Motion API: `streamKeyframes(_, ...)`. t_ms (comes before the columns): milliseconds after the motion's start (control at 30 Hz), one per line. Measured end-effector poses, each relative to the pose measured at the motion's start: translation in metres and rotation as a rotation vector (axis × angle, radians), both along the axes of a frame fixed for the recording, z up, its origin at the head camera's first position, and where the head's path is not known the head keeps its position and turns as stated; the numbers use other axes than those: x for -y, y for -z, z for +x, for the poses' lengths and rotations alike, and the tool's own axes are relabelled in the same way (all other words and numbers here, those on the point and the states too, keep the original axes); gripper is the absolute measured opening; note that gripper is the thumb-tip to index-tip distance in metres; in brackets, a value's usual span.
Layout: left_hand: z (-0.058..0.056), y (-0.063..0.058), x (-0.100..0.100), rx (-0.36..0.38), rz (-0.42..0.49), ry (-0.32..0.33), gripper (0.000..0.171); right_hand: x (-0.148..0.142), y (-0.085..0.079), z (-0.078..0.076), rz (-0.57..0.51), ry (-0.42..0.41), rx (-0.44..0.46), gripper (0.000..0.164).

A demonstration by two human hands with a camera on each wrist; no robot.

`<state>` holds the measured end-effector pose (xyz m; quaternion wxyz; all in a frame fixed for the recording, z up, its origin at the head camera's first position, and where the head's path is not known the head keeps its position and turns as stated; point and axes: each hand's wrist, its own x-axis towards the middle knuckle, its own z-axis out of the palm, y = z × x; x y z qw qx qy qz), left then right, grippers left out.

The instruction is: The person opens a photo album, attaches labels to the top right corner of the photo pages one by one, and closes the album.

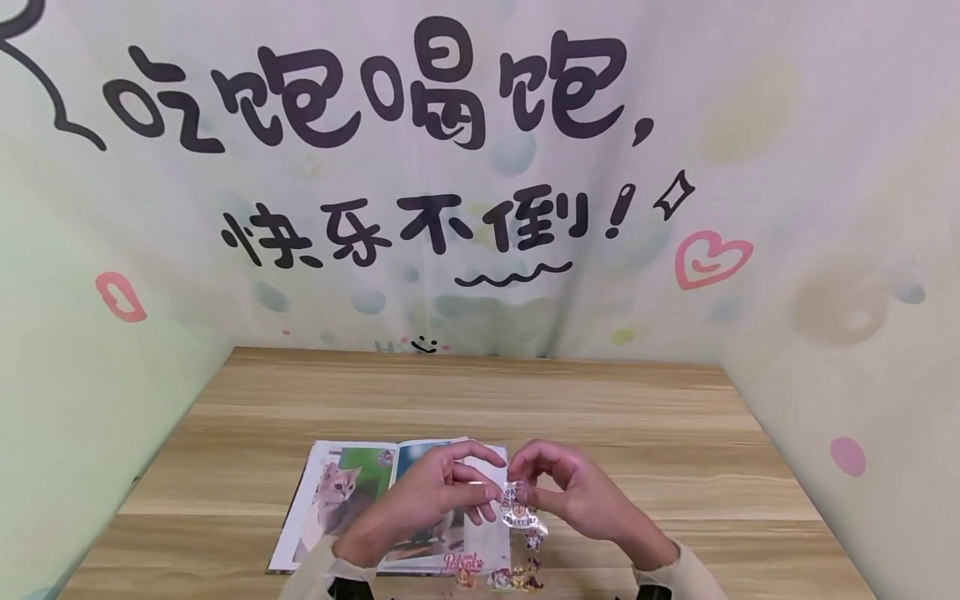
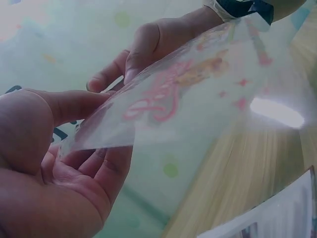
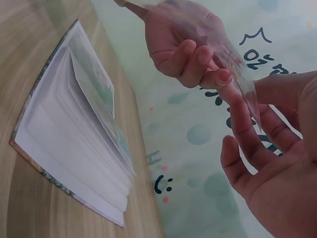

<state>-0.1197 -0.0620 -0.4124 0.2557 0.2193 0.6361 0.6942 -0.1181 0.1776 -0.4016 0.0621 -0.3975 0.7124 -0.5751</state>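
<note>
A clear sticker sheet point(image 1: 517, 512) with cartoon pups and pink lettering hangs between both hands, above the right edge of an open picture book point(image 1: 300, 533). My left hand point(image 1: 442, 492) holds its edge, with the thumb point(image 2: 74, 105) on one face and fingers behind it. My right hand point(image 1: 573, 492) pinches the sheet near its top corner, thumb and forefinger close together. In the right wrist view the sheet point(image 3: 233, 59) is seen nearly edge-on, and the right hand's other fingers point(image 3: 242, 168) spread loosely below. The exact contact of the fingertips is partly hidden.
The book lies on a wood-grain table point(image 1: 712, 467), showing a cat photo point(image 1: 337, 492) on its left page. A printed cloth wall point(image 1: 420, 292) with large black writing stands behind the table, with plain panels at both sides.
</note>
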Motion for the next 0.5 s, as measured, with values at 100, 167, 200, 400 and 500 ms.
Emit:
streamKeyframes(100, 0.0, 0.0014, 0.0001, -0.001, -0.004, -0.006, 0.035, 0.0012, -0.0003, 0.0012, 0.059, 0.062, -0.083, 0.022)
streamKeyframes(167, -0.0001, 0.002, 0.0002, 0.004, -0.004, -0.008, 0.036, 0.0021, -0.0004, 0.0025, 0.108, 0.104, -0.109, 0.023)
streamKeyframes(200, -0.0001, 0.0022, 0.0002, 0.002, -0.001, -0.007, 0.037, 0.0026, -0.0003, 0.0031, 0.129, 0.122, -0.111, 0.023)
streamKeyframes(400, -0.0007, 0.0035, 0.0, 0.004, 0.002, -0.007, 0.042, 0.004, 0.0023, 0.0041, 0.192, 0.171, -0.167, 0.02)
streamKeyframes(500, -0.0015, 0.0044, 0.0002, 0.0, -0.007, -0.005, 0.042, 0.0045, 0.0027, 0.0044, 0.194, 0.175, -0.179, 0.018)
